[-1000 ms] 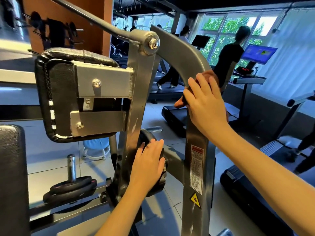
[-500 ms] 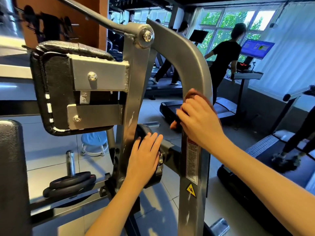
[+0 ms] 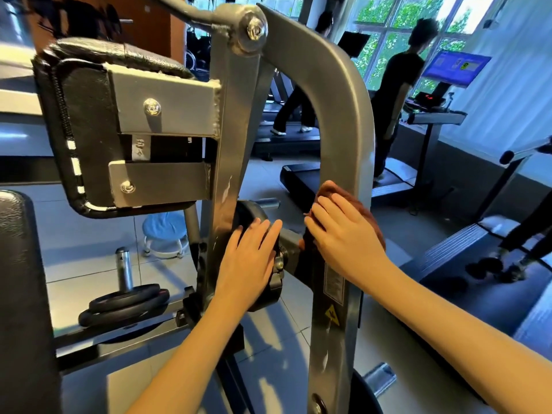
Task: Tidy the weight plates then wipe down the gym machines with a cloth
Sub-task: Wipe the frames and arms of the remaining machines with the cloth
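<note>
1. The rust-brown bunched cloth [image 3: 337, 192] sits against the front of the grey curved steel machine arm [image 3: 343, 115], where the bend runs into the straight upright. It is just above the white printed label [image 3: 334, 282]. Its soft folds show above and to the right of the hand covering it.
2. The right hand [image 3: 346, 240] lies over the cloth and presses it onto the arm. Its fingers [image 3: 328, 209] are close together and nearly straight, and the thumb is hidden.
3. The left hand [image 3: 251, 264] rests flat on a black round disc [image 3: 249, 212] mounted on the side of the machine's grey post. Its fingers are straight and side by side, pointing up.
4. Cloths: one. Hands: two, near each other but not touching.
5. Two black round weight plates [image 3: 125, 303] lie stacked on one chrome peg [image 3: 124, 267] at the lower left, well apart from the cloth.
6. One black padded cushion with white stitching [image 3: 83, 130] is fixed to the post by two grey steel brackets, each with one bolt.
7. One yellow triangular warning sticker [image 3: 331, 313] sits below the white label.
8. One pale blue round stool [image 3: 162, 231] stands on the tiled floor behind the post.
9. Two people in dark clothes stand on black treadmills by the windows. One blue lit screen [image 3: 455, 67] glows beside the nearer person.
</note>
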`<action>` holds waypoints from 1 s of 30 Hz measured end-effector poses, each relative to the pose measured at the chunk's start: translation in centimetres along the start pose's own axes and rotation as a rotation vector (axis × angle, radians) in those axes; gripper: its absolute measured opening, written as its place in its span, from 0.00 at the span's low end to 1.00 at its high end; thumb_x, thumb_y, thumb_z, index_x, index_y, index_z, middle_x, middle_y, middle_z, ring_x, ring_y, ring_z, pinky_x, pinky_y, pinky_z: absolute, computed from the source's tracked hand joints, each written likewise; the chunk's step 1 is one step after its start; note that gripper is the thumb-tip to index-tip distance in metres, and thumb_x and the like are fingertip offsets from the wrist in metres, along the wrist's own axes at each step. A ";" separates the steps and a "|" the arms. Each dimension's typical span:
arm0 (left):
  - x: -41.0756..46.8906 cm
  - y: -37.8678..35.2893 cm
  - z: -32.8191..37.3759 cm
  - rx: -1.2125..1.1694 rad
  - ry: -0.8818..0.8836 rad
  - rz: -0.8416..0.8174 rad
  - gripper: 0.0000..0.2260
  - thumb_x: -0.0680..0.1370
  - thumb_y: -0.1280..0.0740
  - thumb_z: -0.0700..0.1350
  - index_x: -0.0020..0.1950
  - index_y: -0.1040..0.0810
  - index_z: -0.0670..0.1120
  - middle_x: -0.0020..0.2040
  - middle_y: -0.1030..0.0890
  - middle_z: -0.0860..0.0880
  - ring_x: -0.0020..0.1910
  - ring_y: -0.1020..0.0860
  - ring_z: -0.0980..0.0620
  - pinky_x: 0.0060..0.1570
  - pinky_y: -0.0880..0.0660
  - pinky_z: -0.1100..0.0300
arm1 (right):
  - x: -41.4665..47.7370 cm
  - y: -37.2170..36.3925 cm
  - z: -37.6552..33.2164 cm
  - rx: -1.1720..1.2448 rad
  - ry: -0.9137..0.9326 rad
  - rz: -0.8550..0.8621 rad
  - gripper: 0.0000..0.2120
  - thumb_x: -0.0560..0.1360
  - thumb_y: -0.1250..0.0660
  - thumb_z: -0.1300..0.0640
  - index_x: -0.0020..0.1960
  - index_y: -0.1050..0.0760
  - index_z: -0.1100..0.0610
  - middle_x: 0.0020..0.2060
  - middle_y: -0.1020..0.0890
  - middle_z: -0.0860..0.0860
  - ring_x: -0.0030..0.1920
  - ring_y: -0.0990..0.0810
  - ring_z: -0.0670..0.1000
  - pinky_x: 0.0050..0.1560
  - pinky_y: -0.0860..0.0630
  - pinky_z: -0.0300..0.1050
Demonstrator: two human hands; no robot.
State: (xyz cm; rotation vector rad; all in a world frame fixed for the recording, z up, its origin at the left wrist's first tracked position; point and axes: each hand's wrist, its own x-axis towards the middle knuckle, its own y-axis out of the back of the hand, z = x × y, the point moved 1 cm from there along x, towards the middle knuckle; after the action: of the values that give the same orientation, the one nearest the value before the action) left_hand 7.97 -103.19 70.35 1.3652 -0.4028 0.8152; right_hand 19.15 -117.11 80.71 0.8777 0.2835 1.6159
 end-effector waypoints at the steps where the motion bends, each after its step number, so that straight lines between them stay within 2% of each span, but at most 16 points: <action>1: -0.1 0.1 0.0 -0.006 0.003 -0.012 0.27 0.76 0.37 0.44 0.74 0.40 0.44 0.67 0.26 0.43 0.68 0.28 0.43 0.66 0.30 0.45 | -0.1 0.0 0.1 -0.014 0.019 -0.047 0.11 0.77 0.34 0.59 0.57 0.21 0.62 0.55 0.20 0.59 0.61 0.25 0.61 0.71 0.38 0.56; 4: -0.2 0.2 0.0 -0.023 0.012 -0.041 0.27 0.77 0.38 0.44 0.74 0.41 0.44 0.67 0.26 0.43 0.68 0.29 0.43 0.65 0.30 0.45 | 2.3 0.9 1.7 0.012 -0.092 0.004 0.09 0.76 0.36 0.61 0.54 0.21 0.62 0.53 0.20 0.58 0.61 0.26 0.61 0.72 0.40 0.57; 7: -0.3 0.2 0.0 -0.024 0.011 -0.054 0.28 0.77 0.36 0.44 0.74 0.42 0.43 0.67 0.26 0.43 0.69 0.30 0.43 0.65 0.30 0.45 | 3.6 1.7 2.6 -0.011 -0.184 0.113 0.09 0.76 0.36 0.63 0.56 0.22 0.62 0.59 0.22 0.60 0.67 0.28 0.62 0.74 0.42 0.57; 10: -1.4 0.3 0.5 -0.018 0.051 -0.023 0.28 0.76 0.35 0.43 0.74 0.41 0.42 0.68 0.27 0.43 0.71 0.31 0.43 0.66 0.31 0.44 | 0.7 0.5 0.1 -0.020 -0.106 0.028 0.13 0.77 0.38 0.62 0.61 0.24 0.63 0.64 0.25 0.62 0.69 0.31 0.63 0.74 0.42 0.58; 12: -2.8 0.0 0.8 0.028 0.054 -0.012 0.26 0.78 0.38 0.44 0.74 0.40 0.41 0.70 0.29 0.42 0.72 0.33 0.44 0.67 0.32 0.45 | -1.8 -0.2 -1.7 -0.034 -0.030 -0.071 0.14 0.77 0.36 0.61 0.62 0.24 0.63 0.64 0.24 0.62 0.69 0.30 0.63 0.74 0.43 0.57; 14: -3.8 -0.4 0.6 0.077 0.039 -0.022 0.24 0.79 0.44 0.45 0.75 0.39 0.41 0.73 0.32 0.43 0.74 0.36 0.44 0.69 0.34 0.46 | -2.3 -0.4 -2.1 -0.037 -0.023 -0.127 0.13 0.77 0.37 0.61 0.60 0.23 0.62 0.62 0.23 0.62 0.67 0.28 0.62 0.73 0.42 0.56; 16: -3.9 -0.8 0.3 0.075 0.036 -0.031 0.24 0.79 0.47 0.45 0.76 0.40 0.41 0.74 0.33 0.43 0.74 0.38 0.45 0.70 0.35 0.47 | -1.1 0.0 -1.4 0.020 -0.090 -0.096 0.15 0.77 0.41 0.61 0.60 0.22 0.63 0.61 0.22 0.61 0.67 0.29 0.62 0.73 0.41 0.56; 21: -3.9 -1.1 0.2 0.055 0.037 -0.022 0.24 0.79 0.44 0.44 0.76 0.40 0.41 0.74 0.33 0.42 0.74 0.37 0.44 0.70 0.35 0.46 | 0.0 0.6 -0.7 0.033 -0.212 0.020 0.18 0.76 0.41 0.63 0.63 0.24 0.62 0.65 0.25 0.61 0.70 0.30 0.62 0.75 0.44 0.55; 23: -3.8 -0.9 0.3 0.053 0.041 -0.019 0.26 0.78 0.40 0.43 0.75 0.39 0.41 0.74 0.33 0.42 0.74 0.37 0.44 0.70 0.35 0.46 | -2.1 -0.4 -2.4 0.034 -0.154 -0.051 0.16 0.78 0.41 0.61 0.63 0.24 0.63 0.65 0.25 0.61 0.70 0.31 0.62 0.75 0.43 0.55; 26: -3.7 -0.7 0.5 0.042 0.048 -0.028 0.27 0.76 0.38 0.43 0.75 0.39 0.41 0.73 0.32 0.42 0.74 0.37 0.45 0.69 0.35 0.46 | -4.3 -1.1 -4.2 -0.007 -0.030 -0.231 0.16 0.76 0.33 0.57 0.63 0.24 0.61 0.65 0.24 0.61 0.70 0.30 0.62 0.75 0.43 0.55; 27: -3.8 -0.6 0.5 0.033 0.054 -0.030 0.28 0.76 0.37 0.43 0.75 0.39 0.41 0.73 0.32 0.42 0.74 0.37 0.45 0.69 0.34 0.45 | -3.9 -0.8 -4.0 -0.019 -0.029 -0.228 0.16 0.76 0.33 0.57 0.62 0.24 0.61 0.64 0.24 0.60 0.69 0.30 0.61 0.74 0.44 0.55; 30: -3.8 -0.5 0.7 0.010 0.060 -0.042 0.26 0.77 0.39 0.43 0.75 0.40 0.42 0.73 0.33 0.43 0.74 0.38 0.45 0.70 0.36 0.46 | -1.4 0.5 -2.4 -0.013 -0.143 -0.123 0.16 0.76 0.43 0.62 0.60 0.23 0.62 0.63 0.24 0.61 0.68 0.30 0.62 0.74 0.45 0.55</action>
State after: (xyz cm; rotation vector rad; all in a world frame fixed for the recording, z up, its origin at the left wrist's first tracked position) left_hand 5.89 -104.96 67.54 1.3508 -0.3228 0.8221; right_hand 17.15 -117.87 78.86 0.9428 0.2225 1.4327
